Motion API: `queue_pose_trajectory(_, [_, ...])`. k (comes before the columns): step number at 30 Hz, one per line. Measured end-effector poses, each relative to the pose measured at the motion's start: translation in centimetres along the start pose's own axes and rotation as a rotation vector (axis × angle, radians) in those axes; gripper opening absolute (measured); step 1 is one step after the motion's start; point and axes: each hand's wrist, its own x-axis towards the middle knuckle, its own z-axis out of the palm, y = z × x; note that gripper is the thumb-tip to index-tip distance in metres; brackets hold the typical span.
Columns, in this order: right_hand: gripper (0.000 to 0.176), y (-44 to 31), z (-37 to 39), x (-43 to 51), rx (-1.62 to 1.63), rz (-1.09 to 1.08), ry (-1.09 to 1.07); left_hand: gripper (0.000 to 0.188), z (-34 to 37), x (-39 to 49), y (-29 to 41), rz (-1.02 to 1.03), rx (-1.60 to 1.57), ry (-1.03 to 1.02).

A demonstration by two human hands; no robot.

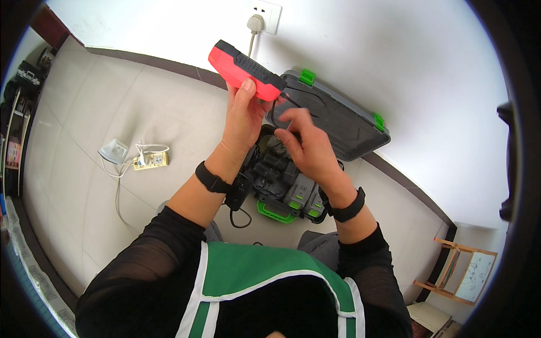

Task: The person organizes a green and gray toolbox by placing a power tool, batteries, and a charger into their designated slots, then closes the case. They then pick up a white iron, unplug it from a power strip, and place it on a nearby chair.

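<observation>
My left hand (245, 110) holds up a red and black electrical device (247, 72), thumb on its red side and fingers beneath. Black cables (291, 100) run from its lower end. Close to them is my right hand (308, 143), slightly blurred, thumb and index finger apart. One cable passes by its fingertips; whether they grip it is unclear. Below both hands an open tool case (277, 211) with a green handle stands on the floor. Inside lie grey battery packs (301, 192) with green tabs and dark tool parts, partly hidden by my right hand.
The case's grey lid (338, 122) leans against the white wall. A plug (255, 23) sits in the wall socket (270, 17). On the left floor are a clothes iron (114, 151) and a power strip (151, 161) with cords. A small wooden-framed easel (458, 270) stands at right.
</observation>
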Motion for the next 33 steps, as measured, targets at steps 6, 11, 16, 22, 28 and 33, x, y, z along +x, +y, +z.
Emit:
queue_pose_trajectory(6, [0.033,0.6,-1.2,0.7,-0.068,-0.015,0.363,0.043,-0.3,0.6,1.0,-0.084,-0.159,0.003])
queue_pose_trajectory(11, [0.018,2.0,-2.4,1.1,-0.215,-0.134,0.299,0.049,-0.7,0.5,1.4,-0.243,-0.079,-0.028])
queue_pose_trajectory(16, [0.015,2.4,-3.1,1.6,-0.397,-0.269,0.398,0.051,0.1,0.2,0.9,-0.280,-0.274,-0.003])
queue_pose_trajectory(22, [0.017,2.0,-2.5,0.7,0.213,0.199,0.188,0.056,0.8,-0.3,-0.1,-0.296,-0.366,0.163])
queue_pose_trajectory(28, [0.018,2.6,-2.7,1.2,-0.300,-0.264,0.282,0.069,1.1,-0.8,-0.9,-0.316,-0.271,0.046])
queue_pose_trajectory(33, [0.020,1.3,-4.3,0.4,0.093,-0.115,0.283,0.085,-1.4,-0.2,-0.2,-0.375,-0.231,-0.283])
